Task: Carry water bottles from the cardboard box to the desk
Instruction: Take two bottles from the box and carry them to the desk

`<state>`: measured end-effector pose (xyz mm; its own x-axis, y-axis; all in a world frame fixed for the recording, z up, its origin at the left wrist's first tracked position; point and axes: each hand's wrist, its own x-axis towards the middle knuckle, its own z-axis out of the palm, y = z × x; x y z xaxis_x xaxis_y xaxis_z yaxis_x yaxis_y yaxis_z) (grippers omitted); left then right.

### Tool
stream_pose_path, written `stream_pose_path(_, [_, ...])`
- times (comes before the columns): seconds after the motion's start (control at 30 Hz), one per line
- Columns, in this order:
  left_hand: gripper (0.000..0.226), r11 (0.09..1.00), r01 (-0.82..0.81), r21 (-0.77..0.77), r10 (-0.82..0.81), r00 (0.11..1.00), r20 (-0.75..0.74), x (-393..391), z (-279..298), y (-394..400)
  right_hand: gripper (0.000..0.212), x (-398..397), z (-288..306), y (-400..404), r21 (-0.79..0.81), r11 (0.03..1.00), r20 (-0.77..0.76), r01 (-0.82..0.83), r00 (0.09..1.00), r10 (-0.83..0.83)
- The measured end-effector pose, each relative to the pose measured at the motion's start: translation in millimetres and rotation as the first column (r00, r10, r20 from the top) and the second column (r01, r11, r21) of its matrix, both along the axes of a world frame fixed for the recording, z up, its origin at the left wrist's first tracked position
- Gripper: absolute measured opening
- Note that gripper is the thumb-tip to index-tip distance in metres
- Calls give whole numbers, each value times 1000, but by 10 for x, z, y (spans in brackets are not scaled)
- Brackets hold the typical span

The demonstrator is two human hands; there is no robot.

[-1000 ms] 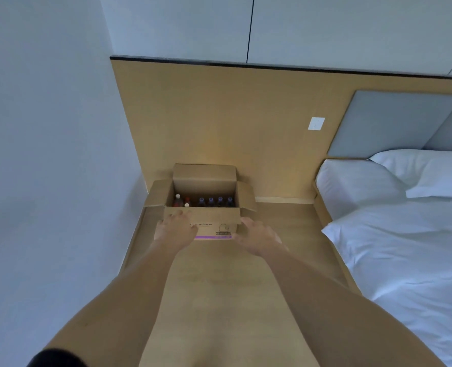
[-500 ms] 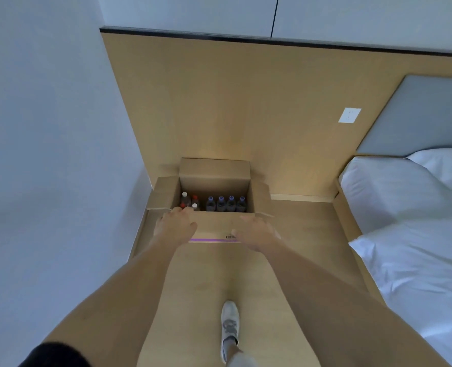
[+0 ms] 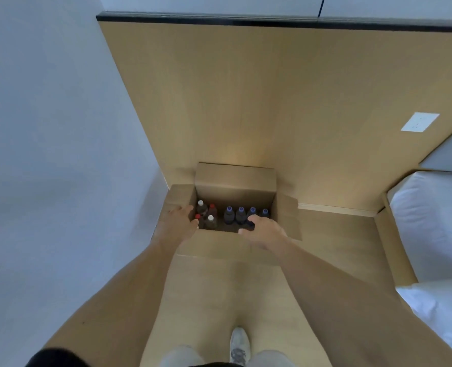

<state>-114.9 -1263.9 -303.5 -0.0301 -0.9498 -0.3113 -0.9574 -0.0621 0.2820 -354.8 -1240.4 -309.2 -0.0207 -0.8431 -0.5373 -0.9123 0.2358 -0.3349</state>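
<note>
An open cardboard box point(image 3: 234, 181) sits on the wooden floor against the wood-panelled wall. Inside stand several bottles: blue-capped ones point(image 3: 240, 214) in a row on the right, red- and white-capped ones point(image 3: 210, 221) on the left. My left hand point(image 3: 178, 219) reaches over the box's left rim, fingers relaxed, close to the left bottles and holding nothing. My right hand point(image 3: 264, 230) hovers over the near rim with loosely spread fingers, its fingertips just short of the blue-capped bottles. No desk is in view.
A white wall point(image 3: 60, 154) runs close on the left. A bed with white sheets point(image 3: 436, 234) fills the right side. My white shoe point(image 3: 238, 343) stands on the floor strip between them. A wall socket point(image 3: 419, 121) sits on the panel.
I have stepped closer and look more steeply into the box. Both hands moved forward from the front flap to over the opening, near the bottles.
</note>
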Motion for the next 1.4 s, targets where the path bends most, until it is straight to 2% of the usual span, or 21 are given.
stream_pose_path(0.23, [49,997,-13,78,14,1000,-18,2,-200,-604,67,-57,-238,-519,70,997,2,9,1000,-10])
stream_pose_path(0.43, [47,995,51,83,-49,999,-23,20,-494,-1331,66,-154,-437,-1046,107,988,-12,114,993,-113])
stream_pose_path(0.77, [50,963,138,230,-124,990,-72,11,-1048,-2428,69,-36,-882,-1843,212,940,-1,268,962,-274])
stream_pose_path(1.03, [53,915,112,388,-79,992,-102,-78,-1808,-2522,66,-176,-1580,-1865,360,859,-70,365,928,-365])
stream_pose_path(1.4, [57,881,48,472,-21,998,-64,-306,-3156,-2659,65,-349,-2912,-2043,432,838,-28,334,934,-357])
